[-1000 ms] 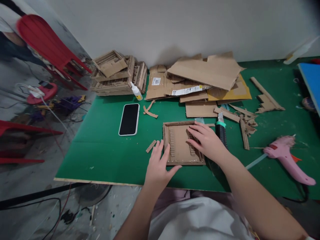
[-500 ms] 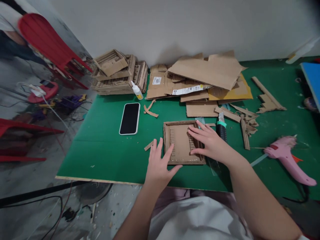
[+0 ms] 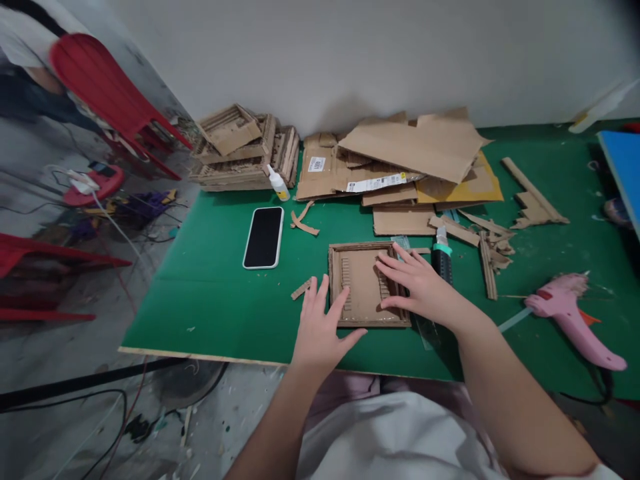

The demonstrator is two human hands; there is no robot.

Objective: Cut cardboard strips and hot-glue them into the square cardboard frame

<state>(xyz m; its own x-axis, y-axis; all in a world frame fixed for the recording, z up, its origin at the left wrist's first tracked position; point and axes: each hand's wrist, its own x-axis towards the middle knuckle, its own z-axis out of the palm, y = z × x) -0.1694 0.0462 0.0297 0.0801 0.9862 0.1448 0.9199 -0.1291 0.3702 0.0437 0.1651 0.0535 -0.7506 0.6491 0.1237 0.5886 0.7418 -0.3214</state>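
A shallow square cardboard tray (image 3: 363,273) lies flat on the green table in front of me. Two corrugated cardboard strips (image 3: 346,273) stand inside it, one toward each side. My left hand (image 3: 323,327) rests over the tray's left wall and near corner, its fingers spread, one fingertip by the left strip. Across the right wall lies my right hand (image 3: 420,283), fingers stretched out and reaching the right strip, which they partly cover. Neither hand grips anything. Just right of the tray, a utility knife (image 3: 442,260) lies beyond my right hand.
A phone (image 3: 263,237) and a small glue bottle (image 3: 279,184) are on the left. Stacked cardboard frames (image 3: 240,150) and cardboard sheets (image 3: 410,147) line the wall. At right lie a pink glue gun (image 3: 570,317) and cardboard scraps (image 3: 495,250). A person sits beyond a red chair (image 3: 95,80).
The camera view has shifted slightly, so the far-left things appear a little further right. Both hands keep their places at the tray.
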